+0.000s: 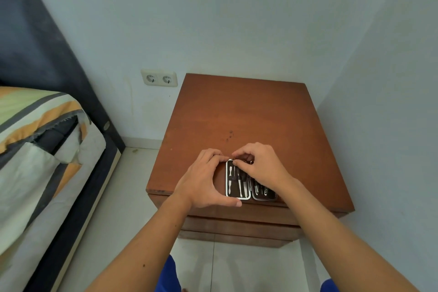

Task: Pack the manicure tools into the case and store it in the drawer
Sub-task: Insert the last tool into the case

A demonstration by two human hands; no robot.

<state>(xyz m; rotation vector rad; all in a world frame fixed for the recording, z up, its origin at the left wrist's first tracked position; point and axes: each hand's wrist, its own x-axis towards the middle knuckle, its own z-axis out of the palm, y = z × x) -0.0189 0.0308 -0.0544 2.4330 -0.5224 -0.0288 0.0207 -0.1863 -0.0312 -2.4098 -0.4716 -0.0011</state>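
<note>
Left of the scene: bed with striped orange, green and grey bedding point(35, 130) against a dark headboard; white double wall socket point(159, 78) above the floor tiles. Neither played any part.

Brown wooden bedside cabinet served as worktop point(239, 111). Its drawer fronts point(237, 223) showed below the front edge, all closed as far as could be seen.

Left hand point(201, 180) cupped the left edge of the open black manicure case with silver rim point(238, 180), thumb along the near corner, fingers curled at the far corner. Grip apart, bracing rather than pinching. The case lay flat near the front edge of the worktop, both halves spread; slim steel manicure tools point(239, 179) sat in the left half, a few more in the right half.

Right hand point(260, 166) hovered over the far end of the case, fingertips point(239, 162) pinched together on something small and thin; could not tell which tool, nor whether it was already under its strap.

Judgement: the step was seating a tool in its loop. Done well, the left hand would hold the case still and flat, the right would slide the tool lengthwise under the elastic, not press from above. Risk: the case sat close to the front edge and could be nudged off.
</note>
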